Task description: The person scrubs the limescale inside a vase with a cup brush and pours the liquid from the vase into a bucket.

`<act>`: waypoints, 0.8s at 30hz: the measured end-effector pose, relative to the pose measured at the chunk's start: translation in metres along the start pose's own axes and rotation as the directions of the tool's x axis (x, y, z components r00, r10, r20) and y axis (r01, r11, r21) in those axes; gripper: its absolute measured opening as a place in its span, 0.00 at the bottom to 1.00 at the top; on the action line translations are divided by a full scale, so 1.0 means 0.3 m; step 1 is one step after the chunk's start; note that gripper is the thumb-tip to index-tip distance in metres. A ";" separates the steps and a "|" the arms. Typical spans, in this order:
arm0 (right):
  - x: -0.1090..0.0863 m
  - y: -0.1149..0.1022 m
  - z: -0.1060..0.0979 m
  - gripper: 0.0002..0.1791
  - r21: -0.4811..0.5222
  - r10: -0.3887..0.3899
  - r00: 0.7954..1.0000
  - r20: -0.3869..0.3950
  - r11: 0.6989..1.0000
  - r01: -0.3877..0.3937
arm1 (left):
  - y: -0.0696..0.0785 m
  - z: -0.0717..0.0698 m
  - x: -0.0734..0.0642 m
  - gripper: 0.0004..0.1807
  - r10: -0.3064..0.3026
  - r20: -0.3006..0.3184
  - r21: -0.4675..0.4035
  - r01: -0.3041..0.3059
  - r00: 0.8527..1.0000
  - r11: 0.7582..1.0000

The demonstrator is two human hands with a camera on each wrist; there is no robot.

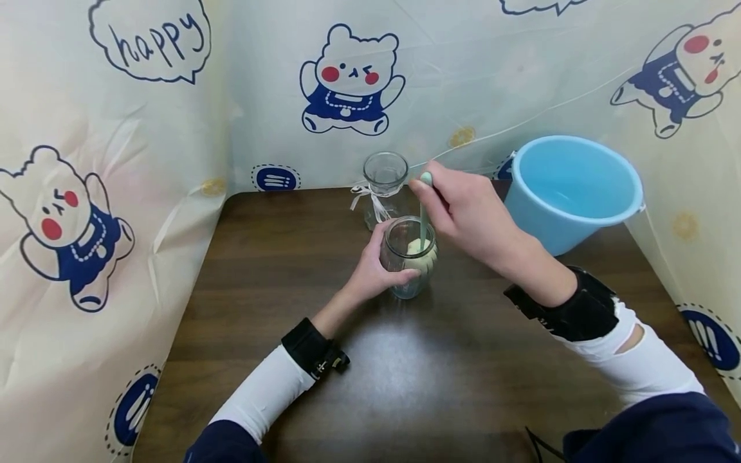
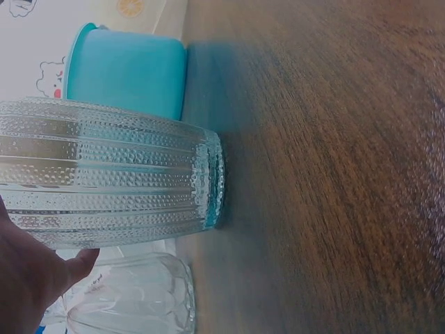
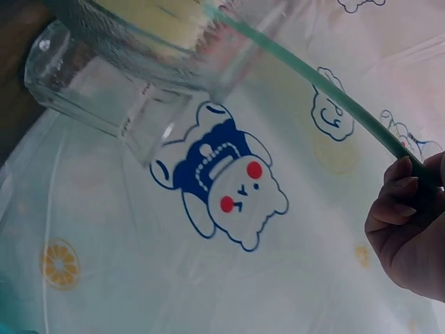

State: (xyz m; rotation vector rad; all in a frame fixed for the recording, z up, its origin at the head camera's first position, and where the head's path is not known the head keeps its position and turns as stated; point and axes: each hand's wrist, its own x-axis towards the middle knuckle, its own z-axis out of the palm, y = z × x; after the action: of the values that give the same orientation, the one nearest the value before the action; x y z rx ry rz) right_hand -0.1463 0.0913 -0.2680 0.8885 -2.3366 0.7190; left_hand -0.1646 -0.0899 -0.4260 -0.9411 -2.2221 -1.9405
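In the head view my left hand grips a ribbed clear glass jar around its side, thumb toward me. The jar tilts slightly, its mouth facing up. My right hand, above and right of the rim, pinches the green handle of a sponge bottle brush. Its pale yellow head sits inside the jar. The left wrist view shows the jar's beaded wall and bottom close to the tabletop. In the right wrist view, the thin handle runs from my curled fingers into the jar.
Behind the held jar stands a second glass jar with a white ribbon bow at its neck. A light blue bucket is at the back right of the dark wooden table. Printed cloth hangs around the table.
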 end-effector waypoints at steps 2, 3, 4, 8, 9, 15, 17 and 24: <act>-0.010 0.007 0.009 0.14 0.008 0.013 1.000 0.011 1.000 -0.013 | -0.004 0.003 -0.001 0.49 0.010 0.003 -0.002 -0.010 1.000 1.000; -0.014 0.011 0.012 0.14 0.013 0.017 1.000 0.008 1.000 -0.017 | -0.004 0.004 -0.002 0.49 0.012 0.003 -0.003 -0.012 1.000 1.000; -0.015 0.012 0.010 0.14 0.019 0.021 1.000 0.006 1.000 -0.021 | -0.005 0.005 -0.002 0.49 0.015 0.003 -0.008 -0.015 1.000 1.000; -0.006 0.012 -0.007 0.14 0.048 0.029 0.999 -0.022 0.998 -0.028 | -0.003 0.004 0.000 0.49 0.022 -0.003 -0.032 -0.022 1.000 0.999; -0.004 0.011 -0.011 0.14 0.055 0.033 0.999 -0.025 0.998 -0.031 | -0.001 0.004 0.001 0.49 0.020 -0.005 -0.036 -0.021 1.000 0.999; -0.024 0.019 0.003 0.14 0.085 0.063 0.998 0.000 0.994 -0.063 | 0.002 0.002 0.002 0.49 0.005 -0.002 -0.022 -0.005 1.000 1.000; -0.031 0.022 0.012 0.14 0.088 0.061 0.998 0.014 0.994 -0.062 | 0.002 0.001 0.003 0.49 0.004 -0.003 -0.026 -0.004 1.000 1.000; -0.036 0.022 0.007 0.14 0.145 0.072 0.997 -0.016 0.987 -0.069 | 0.001 0.001 0.001 0.49 -0.001 -0.003 -0.027 0.001 1.000 1.000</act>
State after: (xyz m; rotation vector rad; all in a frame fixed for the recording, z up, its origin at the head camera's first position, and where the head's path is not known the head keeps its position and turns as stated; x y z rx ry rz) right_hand -0.1446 0.0988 -0.2782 0.8583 -2.3308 0.9330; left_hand -0.1645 -0.0896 -0.4257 -0.9397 -2.2014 -1.9756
